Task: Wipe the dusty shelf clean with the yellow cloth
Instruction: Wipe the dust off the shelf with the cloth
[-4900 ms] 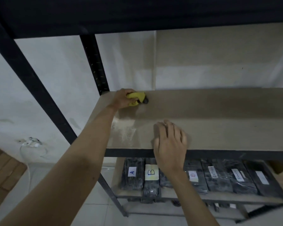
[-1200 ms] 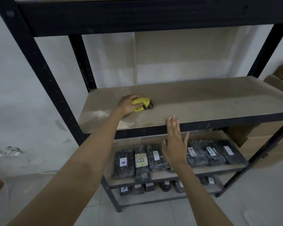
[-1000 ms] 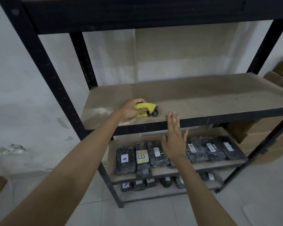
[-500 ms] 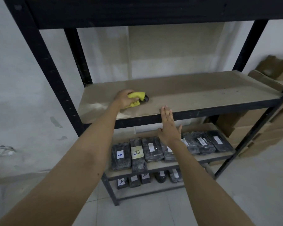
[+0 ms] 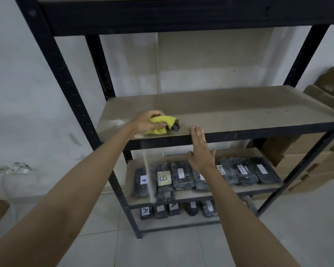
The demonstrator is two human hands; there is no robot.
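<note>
The brown shelf board [image 5: 229, 112] sits in a black metal rack. My left hand [image 5: 146, 122] grips the bunched yellow cloth [image 5: 162, 125], dark at its right end, and presses it on the board near the front left edge. A pale dust patch [image 5: 116, 122] lies just left of that hand, and a thin stream of dust [image 5: 148, 166] falls from the front edge below the cloth. My right hand [image 5: 201, 149] is flat with fingers together, its fingertips resting on the board's front edge, holding nothing.
Black rack uprights [image 5: 66, 89] stand at left and right. The lower shelf [image 5: 229, 190] holds several black wrapped packages, two labelled A [image 5: 144, 179] and B [image 5: 164, 178]. Cardboard boxes [image 5: 316, 151] are stacked at right. Pale tiled floor lies below.
My left hand has drawn the cloth toward the shelf's front edge, and dust now spills over it. The view has pulled back a little; my right hand stays at the front edge.
</note>
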